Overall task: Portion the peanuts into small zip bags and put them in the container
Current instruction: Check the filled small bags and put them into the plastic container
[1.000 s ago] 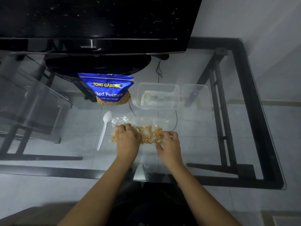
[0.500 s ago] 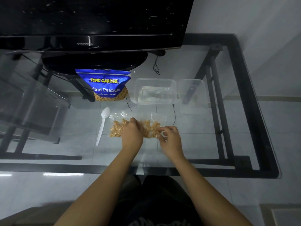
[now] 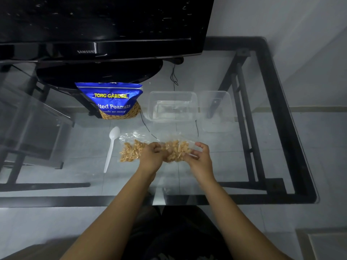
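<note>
Holding one filled bag (image 3: 177, 151) between curled left hand (image 3: 152, 157) and right hand (image 3: 200, 158), just off the table (image 3: 244, 156). Best pinched along the zip, then carried to the tub (image 3: 172, 106) beyond. Second bag (image 3: 131, 151) waiting alongside.

Open glass (image 3: 234, 156) right of container (image 3: 172, 106)

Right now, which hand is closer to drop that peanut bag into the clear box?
Probably the right hand: it already holds the peanut bag, and the clear box sits just beyond it. The left hand is farther over.
</note>
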Demonstrator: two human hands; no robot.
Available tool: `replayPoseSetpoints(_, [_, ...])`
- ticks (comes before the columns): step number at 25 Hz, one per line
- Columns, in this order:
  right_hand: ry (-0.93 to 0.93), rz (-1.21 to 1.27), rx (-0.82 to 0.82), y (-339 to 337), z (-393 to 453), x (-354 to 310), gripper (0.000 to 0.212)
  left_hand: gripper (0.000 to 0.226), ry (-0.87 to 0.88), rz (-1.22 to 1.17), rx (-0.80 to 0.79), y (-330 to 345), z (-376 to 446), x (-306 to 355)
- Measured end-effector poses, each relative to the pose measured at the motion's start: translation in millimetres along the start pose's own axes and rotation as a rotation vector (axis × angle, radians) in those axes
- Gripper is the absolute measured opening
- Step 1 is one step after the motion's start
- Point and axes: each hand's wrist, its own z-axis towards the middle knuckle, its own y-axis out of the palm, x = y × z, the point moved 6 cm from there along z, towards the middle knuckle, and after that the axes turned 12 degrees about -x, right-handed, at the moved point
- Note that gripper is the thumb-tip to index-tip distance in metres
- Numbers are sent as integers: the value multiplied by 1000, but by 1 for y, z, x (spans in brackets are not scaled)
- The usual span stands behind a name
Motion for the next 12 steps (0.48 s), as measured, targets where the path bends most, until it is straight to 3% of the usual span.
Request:
replayPoseSetpoints(3, [-89, -6, 23, -4, 3, -14, 38, 14, 77, -55, -86, 2, -2, 19])
replayPoseSetpoints(8, [-261, 2, 58, -10, 33, -80, 31, 17, 241, -12, -51, 0, 21, 85])
replayPoseSetpoints(12, [-252, -149, 89, -10, 77, -114, 32, 8, 206, 45, -1, 0, 61, 121])
